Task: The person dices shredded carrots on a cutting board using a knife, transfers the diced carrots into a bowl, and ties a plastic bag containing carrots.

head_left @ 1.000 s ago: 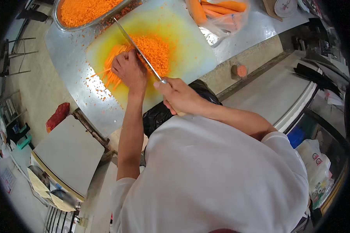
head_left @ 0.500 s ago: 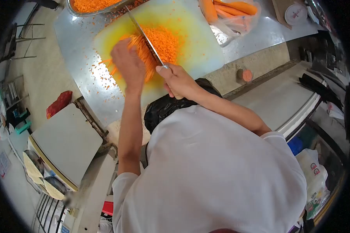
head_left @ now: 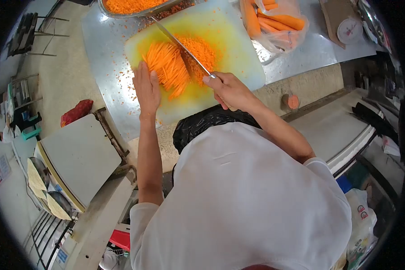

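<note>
My right hand (head_left: 229, 91) is wrapped round the handle of a knife (head_left: 184, 48), whose blade slants up and left across the cutting board (head_left: 243, 60). Left of the blade lies a heap of carrot strips (head_left: 166, 67); on its right is a pile of finely diced carrot (head_left: 201, 51). Flat, with fingers stretched out, my left hand (head_left: 146, 87) rests at the left edge of the strips, its fingertips beside or touching them. The board is pale with a yellow stain.
A metal tray (head_left: 137, 15) of chopped carrot stands at the far edge. Whole carrots (head_left: 281, 20) in a plastic bag (head_left: 297, 38) lie right of the board. Carrot bits dot the steel table (head_left: 96, 58). A black plastic bag (head_left: 191, 130) hangs in front of me.
My left hand has moved off the top of the carrot strips to their left side, and its fingers have straightened. The knife stays between strips and dice; the whole view has shifted slightly.
</note>
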`<action>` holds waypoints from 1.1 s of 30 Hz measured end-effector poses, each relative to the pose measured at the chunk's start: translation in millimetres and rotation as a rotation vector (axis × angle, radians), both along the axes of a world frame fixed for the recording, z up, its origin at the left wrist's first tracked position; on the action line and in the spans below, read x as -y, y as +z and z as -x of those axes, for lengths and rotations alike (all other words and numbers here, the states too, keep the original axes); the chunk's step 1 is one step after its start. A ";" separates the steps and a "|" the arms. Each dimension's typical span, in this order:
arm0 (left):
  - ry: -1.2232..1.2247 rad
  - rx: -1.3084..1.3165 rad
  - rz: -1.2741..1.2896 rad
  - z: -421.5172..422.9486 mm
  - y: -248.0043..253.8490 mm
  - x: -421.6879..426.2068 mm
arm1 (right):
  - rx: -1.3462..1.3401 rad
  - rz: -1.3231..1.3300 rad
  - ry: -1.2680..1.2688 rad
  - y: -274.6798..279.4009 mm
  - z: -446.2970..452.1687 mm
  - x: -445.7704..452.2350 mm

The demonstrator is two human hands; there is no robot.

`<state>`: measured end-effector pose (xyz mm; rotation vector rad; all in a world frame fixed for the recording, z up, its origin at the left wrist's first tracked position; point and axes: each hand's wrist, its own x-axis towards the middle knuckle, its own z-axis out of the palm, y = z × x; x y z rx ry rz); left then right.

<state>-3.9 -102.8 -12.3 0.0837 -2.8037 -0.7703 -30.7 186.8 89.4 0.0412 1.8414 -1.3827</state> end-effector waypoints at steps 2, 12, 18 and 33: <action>0.048 -0.022 0.003 2.8 2.0 -5.2 | -0.006 -0.002 0.008 1.3 -0.1 -0.9; 0.136 -0.079 0.056 50.0 0.0 -33.9 | 0.012 0.022 -0.003 -5.2 -2.4 -11.5; 0.014 -0.136 0.075 40.7 -4.5 -63.9 | -0.005 0.037 -0.040 -9.3 -5.0 -24.3; -0.122 -0.104 0.224 25.8 23.3 -63.0 | 0.012 -0.022 -0.020 28.1 -5.5 -29.3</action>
